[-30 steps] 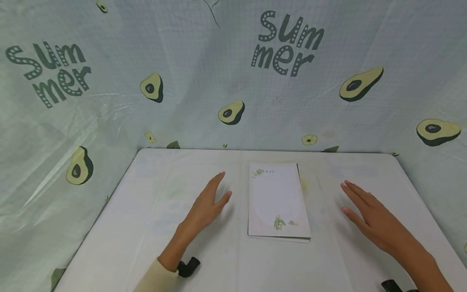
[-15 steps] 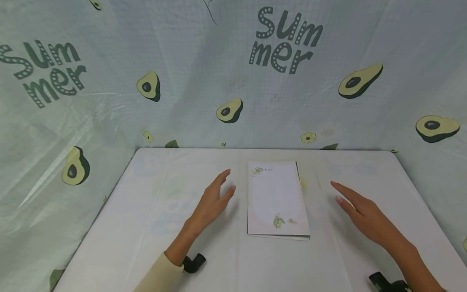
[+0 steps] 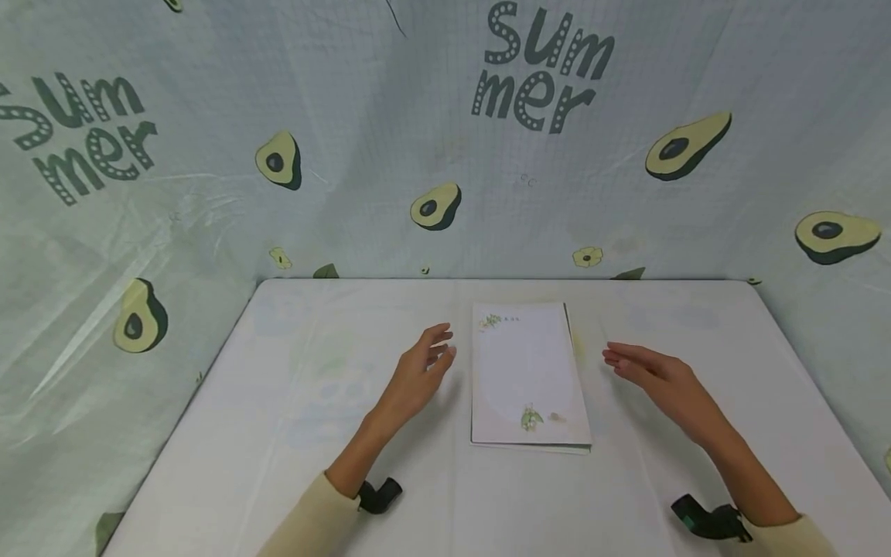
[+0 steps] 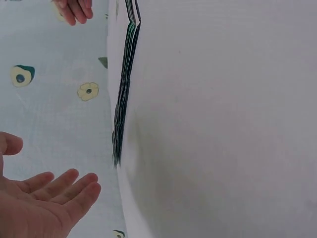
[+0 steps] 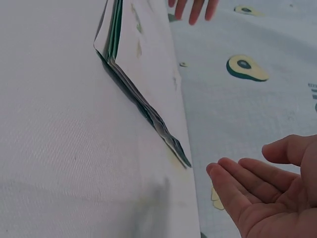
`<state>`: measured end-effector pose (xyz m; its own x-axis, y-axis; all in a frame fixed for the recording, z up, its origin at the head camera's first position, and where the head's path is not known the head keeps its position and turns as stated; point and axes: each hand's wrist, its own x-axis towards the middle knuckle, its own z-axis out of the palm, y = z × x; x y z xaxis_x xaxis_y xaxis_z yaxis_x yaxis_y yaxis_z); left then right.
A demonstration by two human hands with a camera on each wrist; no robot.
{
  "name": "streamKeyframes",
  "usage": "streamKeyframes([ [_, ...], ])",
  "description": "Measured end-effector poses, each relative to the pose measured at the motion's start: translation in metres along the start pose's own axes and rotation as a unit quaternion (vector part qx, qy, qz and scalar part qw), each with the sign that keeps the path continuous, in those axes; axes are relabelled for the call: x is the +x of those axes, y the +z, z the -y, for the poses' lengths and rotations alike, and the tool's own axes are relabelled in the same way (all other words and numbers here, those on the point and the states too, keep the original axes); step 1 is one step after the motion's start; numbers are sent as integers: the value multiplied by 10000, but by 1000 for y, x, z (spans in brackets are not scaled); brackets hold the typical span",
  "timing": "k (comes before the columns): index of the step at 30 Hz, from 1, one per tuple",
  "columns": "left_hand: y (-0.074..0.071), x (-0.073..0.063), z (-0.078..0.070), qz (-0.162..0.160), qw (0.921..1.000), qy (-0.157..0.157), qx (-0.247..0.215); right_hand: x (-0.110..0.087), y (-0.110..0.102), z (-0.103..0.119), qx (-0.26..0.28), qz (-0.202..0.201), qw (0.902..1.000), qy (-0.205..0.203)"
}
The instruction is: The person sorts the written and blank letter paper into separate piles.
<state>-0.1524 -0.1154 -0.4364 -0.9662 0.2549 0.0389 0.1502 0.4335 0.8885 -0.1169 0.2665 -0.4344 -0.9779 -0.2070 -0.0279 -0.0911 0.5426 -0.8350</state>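
A thin stack of pale sheets (image 3: pixel 529 375) lies on the white table, printed with small green sprigs at the top left and near the bottom. Layered dark green edges of the stack (image 4: pixel 125 84) show in the left wrist view, and its slightly wavy side (image 5: pixel 141 106) in the right wrist view. To its left my left hand (image 3: pixel 411 379) hovers, palm inward, with fingers relaxed and touching nothing. On the other side, my right hand (image 3: pixel 661 383) faces the stack with fingers extended and nothing held. Both hands are apart from the paper.
The white table top (image 3: pixel 292 480) has a far edge against a pale curtain (image 3: pixel 362 155) with avocado and lettering prints. Black wrist mounts (image 3: pixel 379 495) sit beside both forearms, just above the table.
Both hands have moved inward, the right one farther, so each is closer to the stack. The stack keeps its place on the table. The head view has shifted slightly.
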Motion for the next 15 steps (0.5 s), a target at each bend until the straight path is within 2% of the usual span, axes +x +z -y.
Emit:
streamKeyframes([
  [7,4,4,6,176,9986,-326,-383,13,12,-8,1030,139,9945,131],
  [11,7,6,8,304,9953,-574,-721,20,19,-8,1147,163,9923,446],
  [15,12,12,10,334,9941,-759,-699,27,26,-9,1002,152,9911,858],
])
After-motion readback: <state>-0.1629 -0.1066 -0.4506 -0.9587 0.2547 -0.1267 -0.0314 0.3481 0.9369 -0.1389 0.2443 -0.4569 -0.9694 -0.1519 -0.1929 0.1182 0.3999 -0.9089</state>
